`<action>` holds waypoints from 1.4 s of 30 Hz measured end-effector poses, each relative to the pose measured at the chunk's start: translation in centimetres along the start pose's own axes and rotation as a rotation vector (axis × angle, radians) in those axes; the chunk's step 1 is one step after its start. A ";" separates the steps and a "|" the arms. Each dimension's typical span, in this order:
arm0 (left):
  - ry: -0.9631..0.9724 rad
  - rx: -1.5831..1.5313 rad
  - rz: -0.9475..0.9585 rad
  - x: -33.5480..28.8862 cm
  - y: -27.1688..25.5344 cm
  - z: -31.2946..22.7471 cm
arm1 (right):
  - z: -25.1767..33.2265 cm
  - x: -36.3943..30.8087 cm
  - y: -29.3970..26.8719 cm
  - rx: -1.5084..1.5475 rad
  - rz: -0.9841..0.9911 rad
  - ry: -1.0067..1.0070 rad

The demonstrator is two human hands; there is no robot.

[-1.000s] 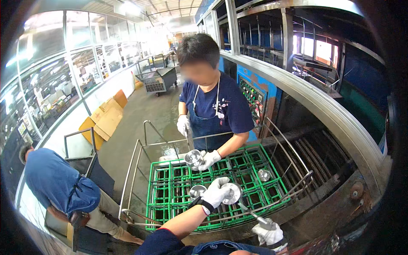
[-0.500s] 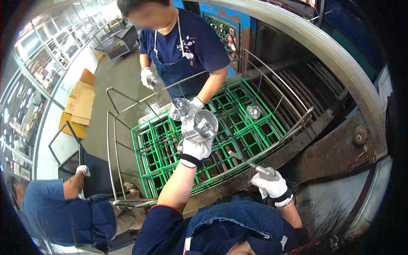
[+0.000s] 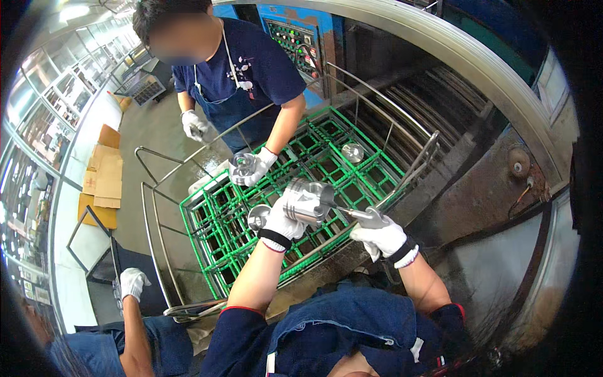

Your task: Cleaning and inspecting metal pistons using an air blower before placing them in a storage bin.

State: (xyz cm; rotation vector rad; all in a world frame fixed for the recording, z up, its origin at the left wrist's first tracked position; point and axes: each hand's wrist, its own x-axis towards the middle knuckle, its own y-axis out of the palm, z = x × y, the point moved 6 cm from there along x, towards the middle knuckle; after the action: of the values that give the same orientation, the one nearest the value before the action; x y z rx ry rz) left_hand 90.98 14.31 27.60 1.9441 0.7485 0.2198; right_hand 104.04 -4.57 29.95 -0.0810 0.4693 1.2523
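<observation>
Gloved in white, my left hand [image 3: 282, 223] is closed around a shiny metal piston [image 3: 306, 200], tilted on its side above the green rack. My right hand [image 3: 382, 239], also gloved, grips an air blow gun [image 3: 369, 218]; its thin nozzle points left at the piston's end. Beside my left hand is a second piston [image 3: 258, 217]; whether it is held or rests on the rack I cannot tell. Across the rack, a co-worker's gloved hand [image 3: 265, 162] holds another piston [image 3: 241, 168].
The green grid rack [image 3: 207, 276] sits inside metal rails [image 3: 151, 220]. One piston [image 3: 353, 152] lies on its far right part. A blue control panel [image 3: 292, 41] stands behind. At lower left another person's gloved hand [image 3: 133, 283] shows. Cardboard [image 3: 103, 176] leans by the windows.
My right hand has brought the blow gun up and left to the piston. The piston in my left hand has turned sideways. The co-worker's piston is now apart from mine. The view has shifted.
</observation>
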 end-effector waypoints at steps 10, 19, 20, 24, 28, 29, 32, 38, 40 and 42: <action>-0.096 -0.058 0.054 -0.2 1.1 0.5 | -1.0 -0.2 -0.8 0.206 0.036 -0.013; 0.023 0.153 -0.138 -0.4 0.2 -0.2 | -1.2 -4.0 -3.0 0.124 -0.206 -0.025; 0.036 0.145 -0.137 -0.1 -0.2 -0.2 | -0.9 -3.8 -3.1 0.078 -0.254 -0.015; 0.004 0.127 -0.123 0.3 -1.6 0.5 | 0.2 -4.5 -0.7 0.021 -0.050 -0.074; -0.008 0.125 -0.221 0.5 -2.4 0.8 | -0.6 -3.9 -2.1 0.002 -0.244 -0.060; -0.019 0.154 -0.195 0.4 -2.0 0.7 | -0.4 -4.5 -1.1 -0.024 -0.128 -0.032; -0.009 0.218 -0.175 0.3 -1.9 0.5 | 0.0 -4.7 0.1 -0.182 -0.016 -0.007; 0.095 0.246 -0.369 -0.2 -2.4 0.3 | -0.1 -5.5 0.2 -0.199 0.016 -0.052; 0.165 0.382 -0.362 0.3 -4.2 -0.6 | -0.2 -5.2 0.2 -0.194 0.009 -0.058; 0.214 0.365 -0.281 0.4 -2.4 -0.3 | -0.4 -4.6 -2.4 -0.018 -0.228 -0.045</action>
State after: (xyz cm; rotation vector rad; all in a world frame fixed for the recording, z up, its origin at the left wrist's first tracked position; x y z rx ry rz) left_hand 90.14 15.49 25.63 2.1455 1.2647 0.1256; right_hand 105.09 -9.58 30.84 -0.1176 0.3981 1.0326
